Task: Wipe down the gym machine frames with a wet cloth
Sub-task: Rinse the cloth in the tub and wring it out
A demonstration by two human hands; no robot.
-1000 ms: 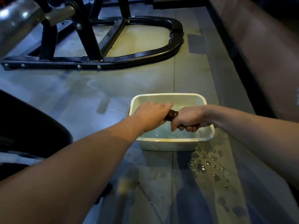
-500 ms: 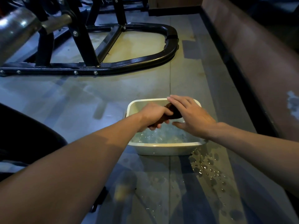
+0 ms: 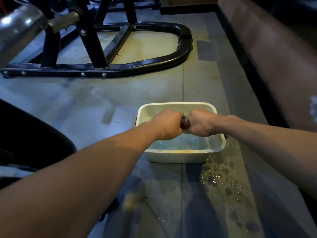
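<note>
Left hand [image 3: 167,124] and right hand [image 3: 200,123] both grip a dark wet cloth [image 3: 185,122], fists touching above the water-filled white basin [image 3: 185,152].

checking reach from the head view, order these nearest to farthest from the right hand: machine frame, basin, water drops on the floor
1. Basin: directly beneath the right hand.
2. Water drops: on the floor, nearer the camera, right of the basin.
3. Machine frame: far off, upper left.
</note>
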